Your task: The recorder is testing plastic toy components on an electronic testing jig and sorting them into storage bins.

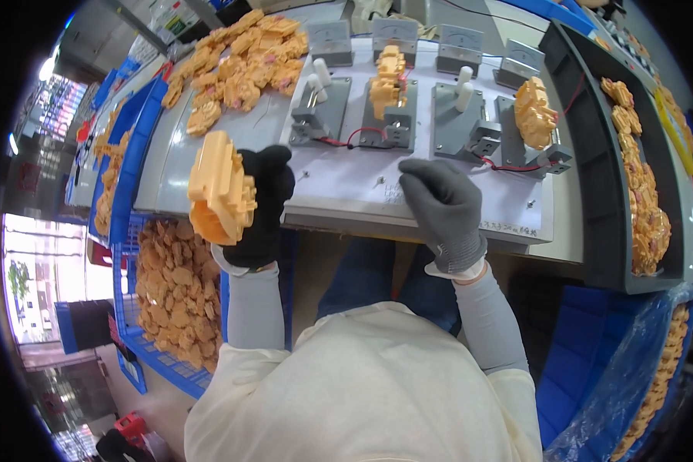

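Note:
My left hand, in a black glove, is closed around a pale orange moulded plastic part with a hollow lower end. It holds the part raised, left of the white test board. My right hand, in a grey glove, hovers over the board's front edge with fingers drawn together and nothing visible in them. Beyond it are several grey test fixtures with white pegs and red wires. One orange part sits on the second fixture from the left, and another orange part on the rightmost.
Analog meters stand behind the fixtures. A pile of orange parts lies at the far left of the table. A blue crate full of parts stands lower left. On the right, a dark grey tray holds more parts.

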`<state>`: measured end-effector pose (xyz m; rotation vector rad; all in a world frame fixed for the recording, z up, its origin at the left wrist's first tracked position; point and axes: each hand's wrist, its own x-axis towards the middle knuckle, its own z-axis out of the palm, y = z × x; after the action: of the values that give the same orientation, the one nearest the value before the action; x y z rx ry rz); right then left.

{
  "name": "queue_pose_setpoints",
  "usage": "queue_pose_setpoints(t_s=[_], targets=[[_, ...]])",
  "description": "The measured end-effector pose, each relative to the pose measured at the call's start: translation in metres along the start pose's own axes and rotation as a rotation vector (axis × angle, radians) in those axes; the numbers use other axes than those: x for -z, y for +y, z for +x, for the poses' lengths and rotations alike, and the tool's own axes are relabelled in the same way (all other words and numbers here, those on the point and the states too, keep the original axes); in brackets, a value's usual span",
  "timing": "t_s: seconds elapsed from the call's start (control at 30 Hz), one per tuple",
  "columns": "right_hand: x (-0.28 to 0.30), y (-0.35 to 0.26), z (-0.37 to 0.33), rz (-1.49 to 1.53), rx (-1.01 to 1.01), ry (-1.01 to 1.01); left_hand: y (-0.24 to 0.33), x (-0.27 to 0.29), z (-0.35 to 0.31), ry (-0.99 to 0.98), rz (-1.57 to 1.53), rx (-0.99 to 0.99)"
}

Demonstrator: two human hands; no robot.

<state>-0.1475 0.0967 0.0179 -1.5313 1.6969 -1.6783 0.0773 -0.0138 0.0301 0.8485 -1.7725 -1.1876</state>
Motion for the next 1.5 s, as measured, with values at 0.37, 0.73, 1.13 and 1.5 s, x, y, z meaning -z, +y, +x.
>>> queue_pose_setpoints(t_s=[0.37, 0.73, 1.13, 1.5], targets=[[-0.022, -0.006, 0.010, -0.435, 0.013, -0.083, 0.005, 0.008, 0.010, -0.239, -0.717, 0.152], [-0.018, 0.022, -0.009, 0.531, -0.179, 0.016, 0.001, -0.074, 0.039, -0.469, -0.525, -0.397], [0.001, -0.047, 0.095, -0.329, -0.170, -0.100, -0.009, -0.075, 0.039, -0.594, -0.641, -0.137], [-0.005, -0.030, 0.144, -0.738, 0.229, 0.028, -0.014, -0.087, 0.032, -0.509, -0.804, 0.018]])
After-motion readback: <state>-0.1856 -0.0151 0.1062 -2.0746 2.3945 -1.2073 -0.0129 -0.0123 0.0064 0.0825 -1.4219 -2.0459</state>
